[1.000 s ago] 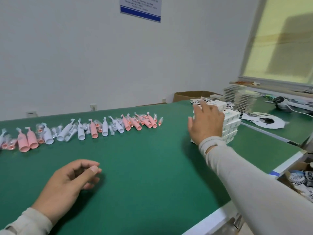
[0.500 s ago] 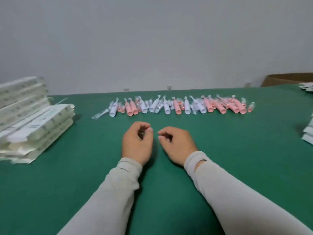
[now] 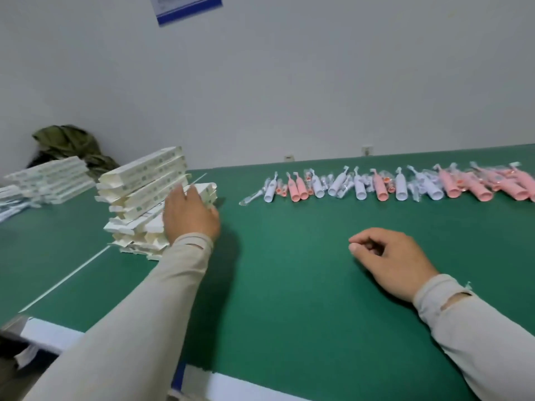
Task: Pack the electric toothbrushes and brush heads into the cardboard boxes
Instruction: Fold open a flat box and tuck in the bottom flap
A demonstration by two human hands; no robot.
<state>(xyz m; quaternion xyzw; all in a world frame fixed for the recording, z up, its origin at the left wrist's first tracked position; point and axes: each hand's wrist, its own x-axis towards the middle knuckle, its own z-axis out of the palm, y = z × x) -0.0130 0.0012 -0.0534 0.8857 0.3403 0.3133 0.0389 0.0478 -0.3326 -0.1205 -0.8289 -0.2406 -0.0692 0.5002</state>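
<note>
A leaning stack of flat white cardboard boxes (image 3: 139, 195) stands on the green mat at the left. My left hand (image 3: 189, 217) reaches onto its right side, with the fingers lying over one of the upper boxes and the thumb beside it. My right hand (image 3: 389, 261) rests on the mat at centre right, loosely curled and holding nothing. A row of white and pink electric toothbrushes (image 3: 376, 188) lies along the far side of the mat, mixed with brush heads in clear wrappers (image 3: 252, 196).
A second pile of white boxes (image 3: 52, 178) sits at the far left, with a dark green cloth bundle (image 3: 72, 144) behind it against the wall. The table's white front edge (image 3: 237, 386) runs below my arms. A thin white line (image 3: 66, 277) crosses the mat.
My left hand has left the middle of the mat and gone left onto the box stack. My right hand stays on the mat. The view has swung left.
</note>
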